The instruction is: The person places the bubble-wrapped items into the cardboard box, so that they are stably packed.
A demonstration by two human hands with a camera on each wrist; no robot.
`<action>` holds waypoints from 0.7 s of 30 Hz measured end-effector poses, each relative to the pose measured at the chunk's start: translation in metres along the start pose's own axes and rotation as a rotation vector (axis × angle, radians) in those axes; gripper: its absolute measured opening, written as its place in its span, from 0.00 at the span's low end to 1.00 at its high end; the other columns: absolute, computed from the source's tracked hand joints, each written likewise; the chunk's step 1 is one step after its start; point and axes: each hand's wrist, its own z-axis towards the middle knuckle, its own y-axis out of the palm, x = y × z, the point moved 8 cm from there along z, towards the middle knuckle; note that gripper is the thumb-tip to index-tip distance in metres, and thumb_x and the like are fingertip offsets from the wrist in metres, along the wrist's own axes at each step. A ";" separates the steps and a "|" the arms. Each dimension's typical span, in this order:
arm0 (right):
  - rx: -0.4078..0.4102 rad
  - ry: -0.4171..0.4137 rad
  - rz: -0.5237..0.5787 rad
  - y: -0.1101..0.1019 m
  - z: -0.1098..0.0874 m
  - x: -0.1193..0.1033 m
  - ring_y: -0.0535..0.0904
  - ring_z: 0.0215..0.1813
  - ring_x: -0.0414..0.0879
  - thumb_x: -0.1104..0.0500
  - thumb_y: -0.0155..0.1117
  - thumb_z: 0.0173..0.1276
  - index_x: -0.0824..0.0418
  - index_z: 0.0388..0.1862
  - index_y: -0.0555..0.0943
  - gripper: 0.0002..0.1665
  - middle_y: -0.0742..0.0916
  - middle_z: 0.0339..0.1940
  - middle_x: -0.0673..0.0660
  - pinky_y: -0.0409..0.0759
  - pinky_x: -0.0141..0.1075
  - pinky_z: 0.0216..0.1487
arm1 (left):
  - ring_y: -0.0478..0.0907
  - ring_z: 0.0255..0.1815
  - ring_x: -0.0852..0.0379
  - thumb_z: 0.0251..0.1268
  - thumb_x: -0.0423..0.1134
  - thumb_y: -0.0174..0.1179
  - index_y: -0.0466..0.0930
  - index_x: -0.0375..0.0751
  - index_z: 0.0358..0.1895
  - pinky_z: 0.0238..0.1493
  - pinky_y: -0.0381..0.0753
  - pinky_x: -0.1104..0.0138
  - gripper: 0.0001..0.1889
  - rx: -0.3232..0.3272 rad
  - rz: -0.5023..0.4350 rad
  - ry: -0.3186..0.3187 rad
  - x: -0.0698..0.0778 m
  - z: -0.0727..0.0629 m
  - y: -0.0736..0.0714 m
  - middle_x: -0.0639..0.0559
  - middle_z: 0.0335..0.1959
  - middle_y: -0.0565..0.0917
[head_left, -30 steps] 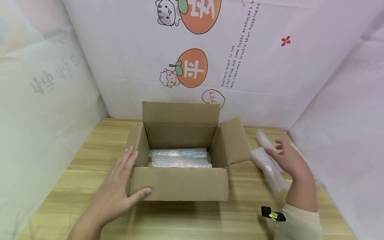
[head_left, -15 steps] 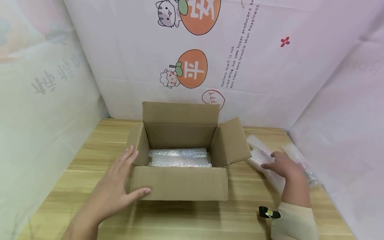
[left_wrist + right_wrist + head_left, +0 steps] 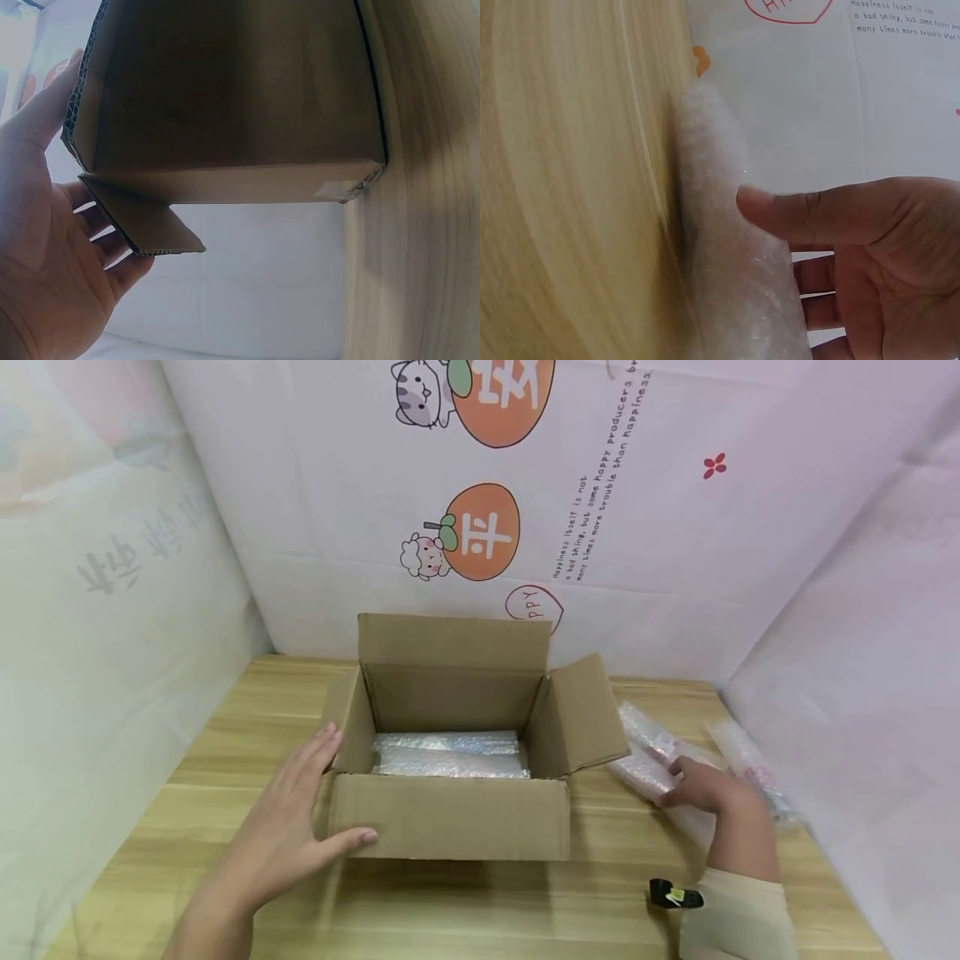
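Observation:
An open cardboard box stands mid-table, its flaps folded out. My left hand rests on its left front corner, fingers extended along the left flap and thumb over the front flap. Inside lie bubble-wrapped packages, side by side. Right of the box, my right hand grips a long bubble-wrapped package, thumb on one side and fingers on the other in the right wrist view. Another wrapped package lies just behind it. What the wrapping contains is blurred.
A further bubble-wrapped package lies at the right, near the right-hand cloth wall. A printed cloth hangs behind the wooden table. The right flap sticks out towards the packages.
My right hand has moved left and lower, from above the packages onto one, and its fingers have closed. The packages there have shifted apart. My left hand stays at the box.

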 end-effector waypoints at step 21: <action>0.311 -0.165 0.178 -0.059 -0.034 -0.028 0.71 0.64 0.68 0.35 0.56 0.71 0.64 0.76 0.57 0.48 0.74 0.65 0.72 0.76 0.60 0.55 | 0.46 0.81 0.50 0.47 0.73 0.65 0.40 0.57 0.80 0.79 0.52 0.51 0.61 0.006 0.005 -0.011 0.000 -0.004 0.001 0.58 0.81 0.45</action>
